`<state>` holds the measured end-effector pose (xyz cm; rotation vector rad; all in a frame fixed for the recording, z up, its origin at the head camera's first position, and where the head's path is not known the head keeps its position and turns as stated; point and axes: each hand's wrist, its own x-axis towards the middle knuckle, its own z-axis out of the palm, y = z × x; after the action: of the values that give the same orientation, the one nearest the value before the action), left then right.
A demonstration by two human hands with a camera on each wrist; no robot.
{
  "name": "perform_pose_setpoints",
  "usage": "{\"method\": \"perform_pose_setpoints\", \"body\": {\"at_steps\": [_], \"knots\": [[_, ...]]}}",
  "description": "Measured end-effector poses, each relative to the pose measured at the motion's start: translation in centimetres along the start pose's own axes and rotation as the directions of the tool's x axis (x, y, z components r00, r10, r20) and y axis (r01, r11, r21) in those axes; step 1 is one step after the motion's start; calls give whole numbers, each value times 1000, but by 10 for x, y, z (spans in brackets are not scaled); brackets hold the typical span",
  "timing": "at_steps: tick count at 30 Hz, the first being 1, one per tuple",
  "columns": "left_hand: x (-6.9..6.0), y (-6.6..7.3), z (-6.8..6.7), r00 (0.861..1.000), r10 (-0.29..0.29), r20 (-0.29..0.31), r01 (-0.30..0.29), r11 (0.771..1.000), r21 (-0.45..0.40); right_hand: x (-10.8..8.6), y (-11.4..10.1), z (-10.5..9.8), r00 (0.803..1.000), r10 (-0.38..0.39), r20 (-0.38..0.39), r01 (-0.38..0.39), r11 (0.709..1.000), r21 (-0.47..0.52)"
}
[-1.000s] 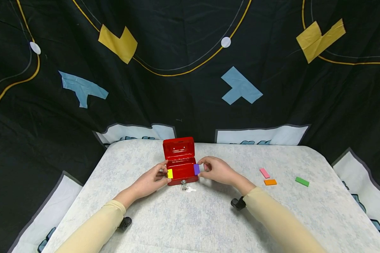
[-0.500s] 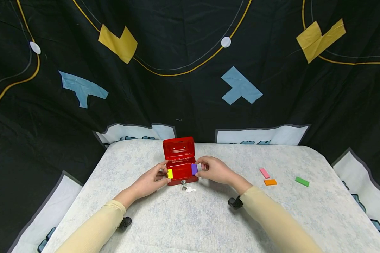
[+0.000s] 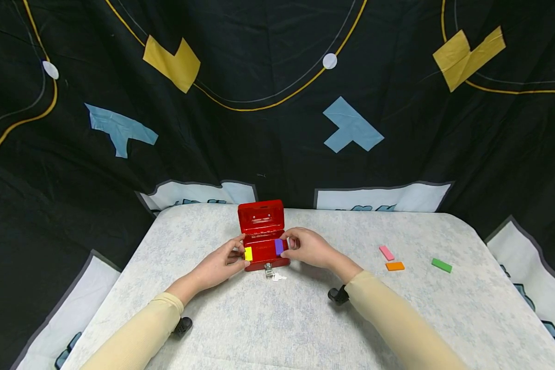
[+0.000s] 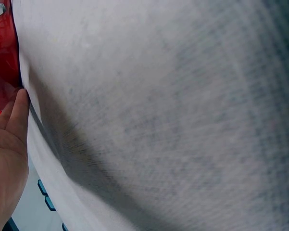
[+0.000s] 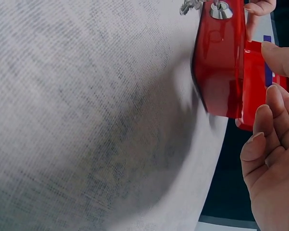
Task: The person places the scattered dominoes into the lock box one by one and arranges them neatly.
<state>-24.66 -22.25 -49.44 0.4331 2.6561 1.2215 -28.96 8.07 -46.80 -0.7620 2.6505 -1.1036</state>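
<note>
- Right hand [image 3: 312, 250]: thumb and forefinger pinching a small, flat, purple rectangular block [image 3: 278, 247], held upright over the box interior.
- Left hand [image 3: 218, 262]: thumb and fingers curled, grasping a small, flat, yellow rectangular block [image 3: 248, 254] at the box's left end.
- Between both sets of fingers: one glossy red rectangular box [image 3: 255, 266], hinged lid [image 3: 261, 217] raised beyond the fingertips.
- Nearer the wearer than the fingertips: silver-coloured round lock [image 5: 221, 10] on the box front, silver-coloured keys [image 5: 190, 6] beside it.
- Well right of the right fingers: flat rectangular blocks, pink [image 3: 386, 253] and orange [image 3: 395, 266] near each other, green [image 3: 441, 265] farthest out.
- Beneath all: pale, blue-grey mottled tablecloth [image 3: 296, 324].
- Beyond the fingers: black fabric backdrop [image 3: 287, 159].
</note>
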Motion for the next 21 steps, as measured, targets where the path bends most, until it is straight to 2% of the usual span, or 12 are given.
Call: {"method": "perform_pose_setpoints", "body": {"at_steps": [21], "knots": [[1, -1, 0, 1000, -3, -3, 3, 1000, 0, 10, -4, 8, 1000, 14, -5, -14, 1000, 12]]}}
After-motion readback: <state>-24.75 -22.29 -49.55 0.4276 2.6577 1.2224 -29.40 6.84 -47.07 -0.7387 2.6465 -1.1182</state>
